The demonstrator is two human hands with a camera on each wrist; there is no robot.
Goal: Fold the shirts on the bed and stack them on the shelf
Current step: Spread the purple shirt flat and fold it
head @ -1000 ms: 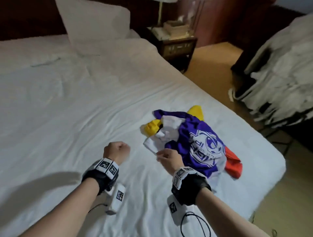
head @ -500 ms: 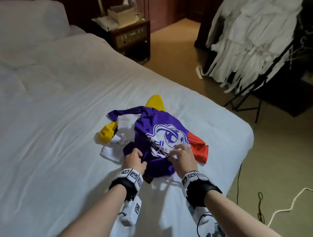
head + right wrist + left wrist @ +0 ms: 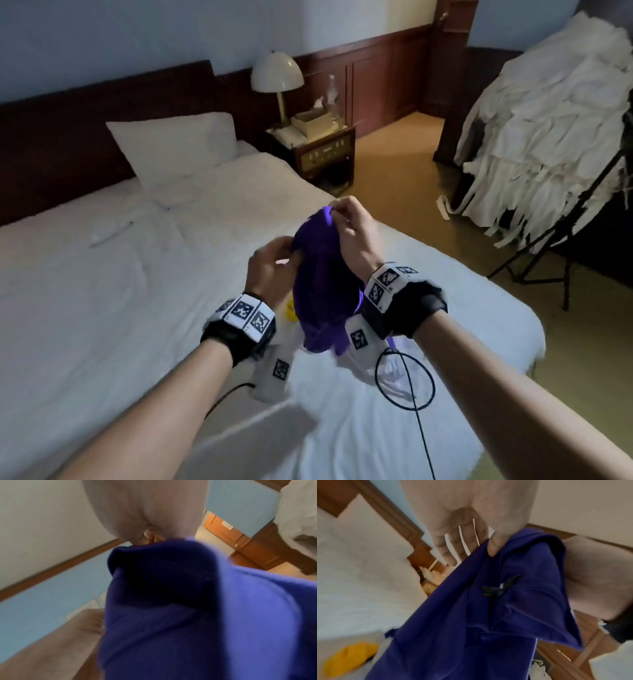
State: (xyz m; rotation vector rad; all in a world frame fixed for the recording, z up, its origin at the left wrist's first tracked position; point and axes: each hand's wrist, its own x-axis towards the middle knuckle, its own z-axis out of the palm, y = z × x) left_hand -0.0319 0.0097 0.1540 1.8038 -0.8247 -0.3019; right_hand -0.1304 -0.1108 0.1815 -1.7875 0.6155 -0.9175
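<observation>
Purple shirt [image 3: 320, 274] now lifted off bed [image 3: 102, 308]; I'm seeing left hand [image 3: 274, 263], right hand [image 3: 352, 233] both pinching bunched cloth. Risking a slip, crooked fold.

The room is dim from my head view, with soft, cool light on the white bed [image 3: 102, 308] and the lamp [image 3: 276, 72] by the headboard unlit. My forearms cast a soft shadow across the sheet near the bed's near edge. Straight lines bow toward the corners. My left hand [image 3: 270, 270] is smeared with motion blur. Both wrist views are soft; the purple shirt [image 3: 188, 615] fills the right one, close and out of focus.
</observation>
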